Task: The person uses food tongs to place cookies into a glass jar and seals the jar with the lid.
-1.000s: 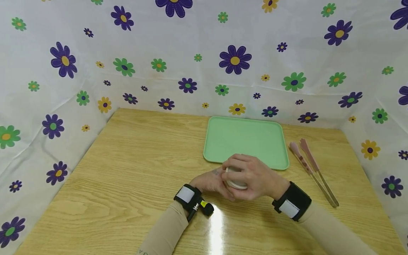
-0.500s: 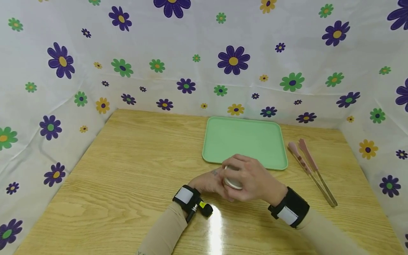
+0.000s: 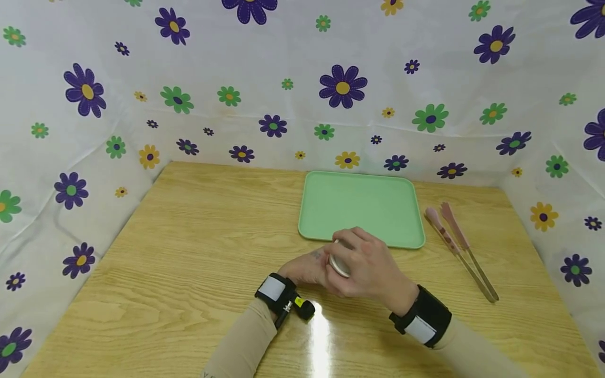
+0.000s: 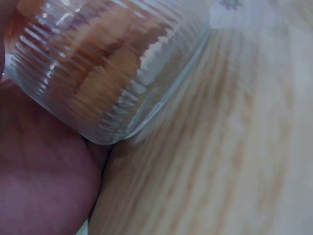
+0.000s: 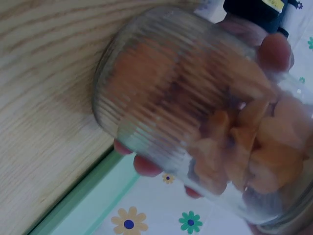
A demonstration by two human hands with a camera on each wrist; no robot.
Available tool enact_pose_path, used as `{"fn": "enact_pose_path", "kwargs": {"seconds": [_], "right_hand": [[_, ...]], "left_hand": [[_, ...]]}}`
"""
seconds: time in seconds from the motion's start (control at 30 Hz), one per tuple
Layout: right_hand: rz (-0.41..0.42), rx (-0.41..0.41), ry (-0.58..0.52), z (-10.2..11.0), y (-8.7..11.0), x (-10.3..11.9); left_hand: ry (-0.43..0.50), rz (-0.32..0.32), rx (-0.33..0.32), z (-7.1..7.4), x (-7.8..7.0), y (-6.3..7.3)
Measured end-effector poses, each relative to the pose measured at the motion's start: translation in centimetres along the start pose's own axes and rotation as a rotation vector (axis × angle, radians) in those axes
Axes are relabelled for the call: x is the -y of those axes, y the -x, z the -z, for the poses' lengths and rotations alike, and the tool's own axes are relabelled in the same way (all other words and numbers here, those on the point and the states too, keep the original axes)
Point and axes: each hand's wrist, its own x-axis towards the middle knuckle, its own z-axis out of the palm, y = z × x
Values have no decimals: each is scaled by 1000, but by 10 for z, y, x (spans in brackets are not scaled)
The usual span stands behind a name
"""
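Note:
A clear ribbed glass jar [image 5: 166,98] holds several orange-brown pieces, which look like dried fruit or crackers; I cannot tell which. My left hand [image 3: 306,269] is wrapped round the jar's side, with its fingertips [image 5: 147,166] showing past the glass in the right wrist view. Over the top, my right hand [image 3: 371,268] grips the pale round lid [image 3: 338,266] with curled fingers. In the head view the hands hide the jar's body. The left wrist view shows the ribbed glass low over the wooden table [image 4: 205,147]; contact with the table is unclear.
A light green tray [image 3: 359,205] lies just beyond the hands. To its right are metal tongs [image 3: 460,249] with pink ends, spread apart on the table. A flower-print cloth [image 3: 264,68] walls the table at the back and both sides.
My right hand has turned on the lid, its wrist swinging slightly down and left in the head view. The left hand keeps its hold. The head view has shifted a little.

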Motion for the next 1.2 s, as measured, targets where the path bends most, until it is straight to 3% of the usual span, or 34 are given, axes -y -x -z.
{"fn": "enact_pose_path", "kwargs": {"seconds": [0.17,0.4,0.77,1.2], "right_hand": [[51,53,-65,2,-1,-7],[168,123,-162,6,-6,-16],[298,202,-251,9,-11,-29],[450,244,-332,9,-18,-39]], "left_hand": [[60,-12,18,0,-2,0],[52,-27,9,1,-2,0],[29,30,8,2,-1,0],[-82,119,23,6,-7,2]]}}
